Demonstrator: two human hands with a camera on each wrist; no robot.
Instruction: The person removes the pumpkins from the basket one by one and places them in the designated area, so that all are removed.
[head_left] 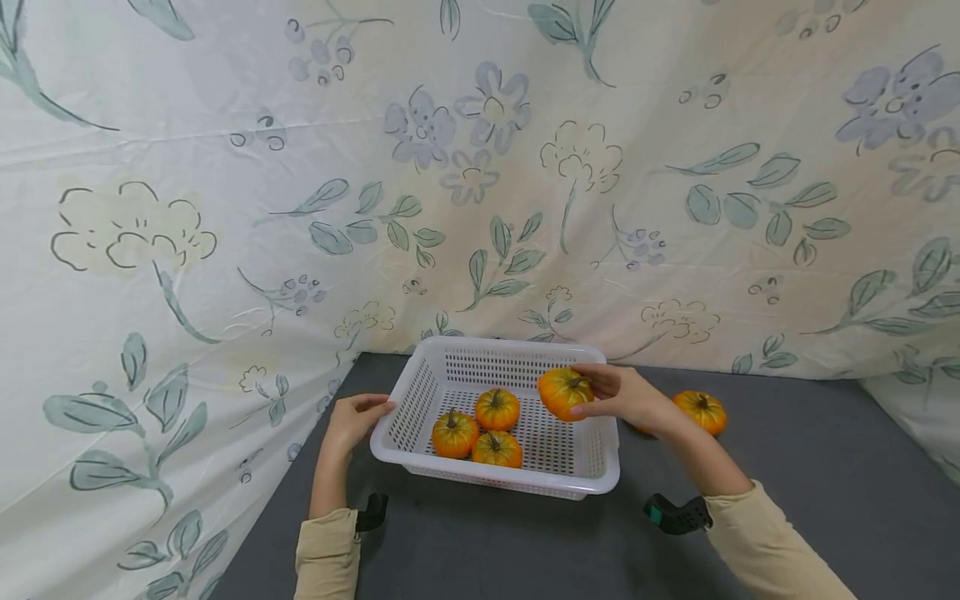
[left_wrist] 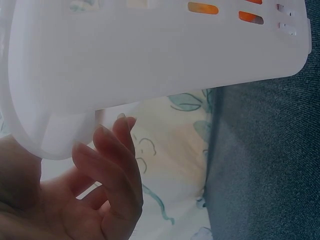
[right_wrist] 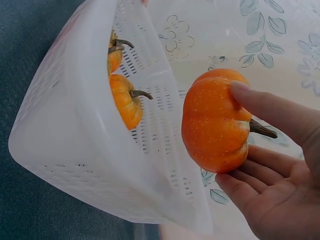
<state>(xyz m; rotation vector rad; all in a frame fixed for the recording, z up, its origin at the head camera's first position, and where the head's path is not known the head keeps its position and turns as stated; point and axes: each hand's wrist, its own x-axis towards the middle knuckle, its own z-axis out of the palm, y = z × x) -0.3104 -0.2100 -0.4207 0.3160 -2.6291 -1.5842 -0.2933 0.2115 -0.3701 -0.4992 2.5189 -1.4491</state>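
A small orange pumpkin (head_left: 564,394) is in my right hand (head_left: 630,400), pinched between thumb and fingers above the right side of a white plastic basket (head_left: 495,482). The right wrist view shows the held pumpkin (right_wrist: 215,122) with its brown stem toward the palm. Three more pumpkins sit together in the basket's left and middle part, one of them a pumpkin (head_left: 497,409) at the back. My left hand (head_left: 352,423) holds the basket's left rim; in the left wrist view its fingers (left_wrist: 112,165) curl below the rim while the thumb goes behind it.
Another pumpkin (head_left: 701,412) lies on the dark grey table (head_left: 480,550) beyond my right forearm, with a bit of orange showing beside the basket's right wall. A floral cloth (head_left: 480,250) hangs behind the table and along its left side.
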